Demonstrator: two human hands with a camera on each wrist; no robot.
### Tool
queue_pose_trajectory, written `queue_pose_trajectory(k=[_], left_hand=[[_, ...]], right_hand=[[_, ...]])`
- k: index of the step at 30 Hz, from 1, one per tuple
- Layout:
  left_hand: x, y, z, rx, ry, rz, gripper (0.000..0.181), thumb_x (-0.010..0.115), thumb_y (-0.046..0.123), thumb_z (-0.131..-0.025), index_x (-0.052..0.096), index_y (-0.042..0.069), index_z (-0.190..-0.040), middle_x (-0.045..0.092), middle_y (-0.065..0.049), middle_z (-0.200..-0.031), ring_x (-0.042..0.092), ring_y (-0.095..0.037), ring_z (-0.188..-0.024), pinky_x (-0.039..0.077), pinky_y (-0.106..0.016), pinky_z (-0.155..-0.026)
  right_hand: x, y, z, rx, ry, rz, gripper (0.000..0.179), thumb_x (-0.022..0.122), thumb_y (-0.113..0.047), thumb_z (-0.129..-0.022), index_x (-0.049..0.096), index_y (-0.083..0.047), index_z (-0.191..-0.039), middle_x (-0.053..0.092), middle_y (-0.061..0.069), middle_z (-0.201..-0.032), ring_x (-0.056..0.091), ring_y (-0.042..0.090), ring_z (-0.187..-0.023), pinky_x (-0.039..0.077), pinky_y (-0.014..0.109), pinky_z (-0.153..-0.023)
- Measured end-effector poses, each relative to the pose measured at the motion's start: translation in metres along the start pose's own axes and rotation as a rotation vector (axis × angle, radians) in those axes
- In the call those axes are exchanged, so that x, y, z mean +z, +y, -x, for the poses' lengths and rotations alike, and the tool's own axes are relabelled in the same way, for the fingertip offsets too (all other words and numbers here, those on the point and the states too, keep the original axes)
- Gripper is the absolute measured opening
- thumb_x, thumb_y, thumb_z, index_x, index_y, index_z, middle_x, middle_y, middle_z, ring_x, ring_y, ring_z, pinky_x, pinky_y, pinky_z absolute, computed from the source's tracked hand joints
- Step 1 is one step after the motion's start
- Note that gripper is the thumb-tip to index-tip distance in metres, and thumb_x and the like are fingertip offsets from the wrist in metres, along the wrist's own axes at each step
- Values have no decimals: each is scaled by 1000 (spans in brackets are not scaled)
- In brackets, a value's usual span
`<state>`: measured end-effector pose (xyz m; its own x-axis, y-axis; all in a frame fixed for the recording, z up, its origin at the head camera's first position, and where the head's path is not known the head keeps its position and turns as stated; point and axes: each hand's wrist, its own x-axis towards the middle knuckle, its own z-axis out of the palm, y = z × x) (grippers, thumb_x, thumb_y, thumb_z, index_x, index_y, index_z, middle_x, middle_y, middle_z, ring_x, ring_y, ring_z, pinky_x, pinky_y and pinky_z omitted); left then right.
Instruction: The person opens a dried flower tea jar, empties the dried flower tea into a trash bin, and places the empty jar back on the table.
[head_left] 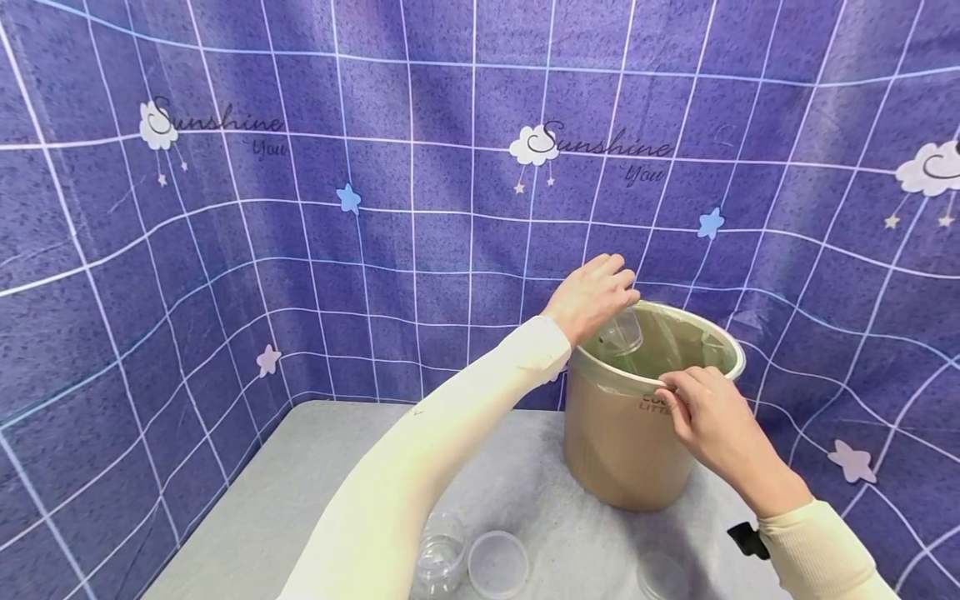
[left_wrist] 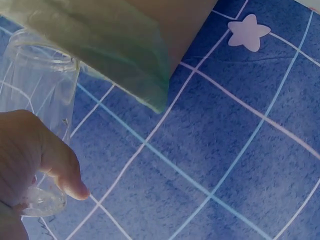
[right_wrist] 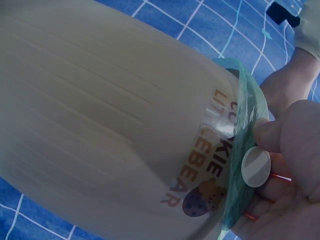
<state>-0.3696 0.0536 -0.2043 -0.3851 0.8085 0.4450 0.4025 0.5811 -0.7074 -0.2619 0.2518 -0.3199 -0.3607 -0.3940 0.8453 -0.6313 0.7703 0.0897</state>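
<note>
My left hand point(head_left: 592, 296) grips a clear jar point(head_left: 624, 335) and holds it tipped at the left side of a tan trash bin point(head_left: 626, 450), with the jar's mouth over the opening. In the left wrist view the fingers wrap the lower part of the jar point(left_wrist: 47, 90); a small dark speck shows on its wall. A thin green bag point(right_wrist: 245, 115) lines the bin and folds over its rim. My right hand point(head_left: 708, 417) holds the front rim, thumb outside and fingers over the edge. A white oval tab point(right_wrist: 256, 167) shows beside those fingers.
A second clear jar point(head_left: 441, 554) stands at the front of the grey table point(head_left: 300, 492), partly behind my left sleeve. Next to it lies a round translucent lid point(head_left: 498, 565). Another clear round piece point(head_left: 663, 577) is farther right. A blue gridded curtain point(head_left: 420, 233) hangs behind the table.
</note>
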Motion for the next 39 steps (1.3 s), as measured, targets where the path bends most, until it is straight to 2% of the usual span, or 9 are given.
queue_pose_trajectory(k=[5, 11, 14, 22, 28, 39], left_hand=[[-4, -1, -9, 27, -36, -43, 31, 57, 20, -100, 70, 34, -125, 64, 8, -124, 50, -20, -123, 36, -34, -109], [-10, 2, -16, 71, -92, -97, 32, 52, 24, -103, 71, 36, -125, 65, 11, -125, 49, -19, -121, 38, -33, -104], [-12, 2, -18, 78, -127, -108, 33, 50, 25, -103, 70, 36, -126, 65, 12, -127, 49, -18, -123, 37, -32, -104], [-14, 2, -22, 78, -157, -102, 34, 49, 24, -104, 68, 36, -130, 63, 11, -132, 47, -18, -128, 37, -32, -106], [-12, 2, -19, 61, -153, -76, 34, 50, 21, -105, 68, 33, -131, 63, 7, -131, 48, -20, -125, 39, -31, -106], [-10, 1, -11, -14, -135, 8, 35, 52, 21, -103, 66, 31, -133, 62, 6, -132, 49, -19, -125, 40, -31, -108]], right_hand=[[0, 0, 0, -4, 4, -1, 14, 76, 1, -80, 70, 1, -93, 63, 10, -78, 57, 32, -74, 45, 48, -71], [2, 0, 0, 3, -1, -2, 14, 76, 0, -81, 70, 1, -93, 61, 8, -76, 56, 31, -73, 45, 48, -71], [3, -1, 0, 0, 0, 2, 13, 75, 0, -82, 69, 2, -93, 60, 8, -76, 56, 31, -73, 45, 47, -71], [1, 0, -2, -2, -1, 5, 12, 74, -1, -83, 69, 2, -93, 61, 9, -76, 56, 32, -73, 45, 48, -71], [1, 0, -1, -16, 8, -1, 13, 76, 1, -80, 70, 1, -92, 62, 8, -76, 57, 31, -72, 45, 48, -69], [-1, -1, -1, -15, 14, 3, 14, 76, 2, -79, 70, 1, -92, 60, 6, -75, 56, 31, -72, 45, 48, -69]])
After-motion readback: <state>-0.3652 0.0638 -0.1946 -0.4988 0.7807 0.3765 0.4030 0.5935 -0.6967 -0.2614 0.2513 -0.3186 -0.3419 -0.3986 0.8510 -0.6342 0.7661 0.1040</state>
